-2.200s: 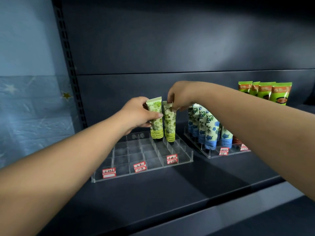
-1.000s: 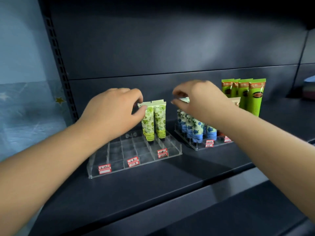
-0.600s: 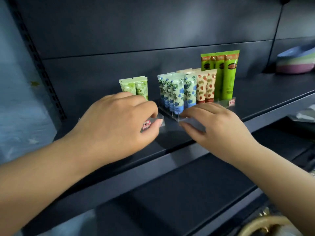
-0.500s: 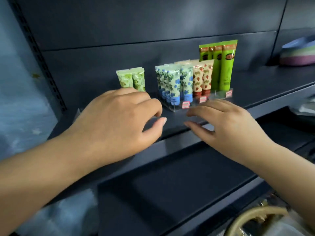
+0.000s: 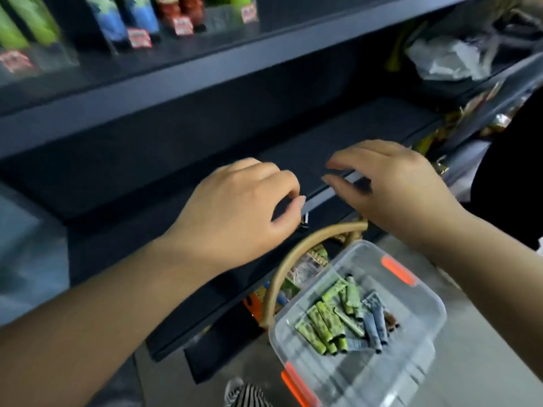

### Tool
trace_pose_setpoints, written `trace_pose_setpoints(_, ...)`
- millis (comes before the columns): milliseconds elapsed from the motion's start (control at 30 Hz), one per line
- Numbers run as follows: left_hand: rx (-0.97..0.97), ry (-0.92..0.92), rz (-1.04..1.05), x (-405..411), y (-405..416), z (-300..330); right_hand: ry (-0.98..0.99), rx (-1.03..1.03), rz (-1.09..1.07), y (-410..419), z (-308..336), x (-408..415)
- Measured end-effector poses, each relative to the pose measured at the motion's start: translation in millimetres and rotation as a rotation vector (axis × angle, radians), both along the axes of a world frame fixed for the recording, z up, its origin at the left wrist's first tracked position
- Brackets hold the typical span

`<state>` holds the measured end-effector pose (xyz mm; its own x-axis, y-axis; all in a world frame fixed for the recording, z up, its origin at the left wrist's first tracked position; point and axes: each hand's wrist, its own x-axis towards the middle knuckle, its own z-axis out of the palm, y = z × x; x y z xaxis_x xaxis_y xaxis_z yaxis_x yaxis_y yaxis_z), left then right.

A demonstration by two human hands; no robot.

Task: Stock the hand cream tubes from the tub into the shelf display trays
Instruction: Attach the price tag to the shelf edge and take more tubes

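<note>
2 hands (image 5: 235, 207) now hover above the tub (image 5: 361, 324), empty.

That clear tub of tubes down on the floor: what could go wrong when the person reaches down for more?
The tubes lie jumbled in the clear tub, green mixed with blue-grey, so a hurried grab might pick the wrong kind. Both the left hand and right hand are empty above it. The tan hoop handle arches beside the tub and could snag a wrist.
</note>
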<state>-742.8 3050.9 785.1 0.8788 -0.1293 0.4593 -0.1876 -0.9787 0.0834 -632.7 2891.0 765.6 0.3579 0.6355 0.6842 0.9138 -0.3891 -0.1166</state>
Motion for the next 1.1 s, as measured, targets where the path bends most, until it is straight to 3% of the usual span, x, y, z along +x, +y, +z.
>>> trace_pose_setpoints(533,-0.303,0.419,-0.238,113,-65,-205,0.802,-0.098,-0.666,-108,-198,27)
trace_pose_setpoints(700,-0.536,0.680,-0.027,125,-84,-265,1.088,-0.201,-0.777,-110,-269,29)
trace_pose_setpoints(933,-0.524,1.042,0.184,123,-96,-374,1.346,-0.385,-0.851,-110,-391,31)
trace_pose_setpoints(1100,-0.470,1.118,0.276,111,-99,-428,1.517,-0.469,-0.800,-99,-481,32)
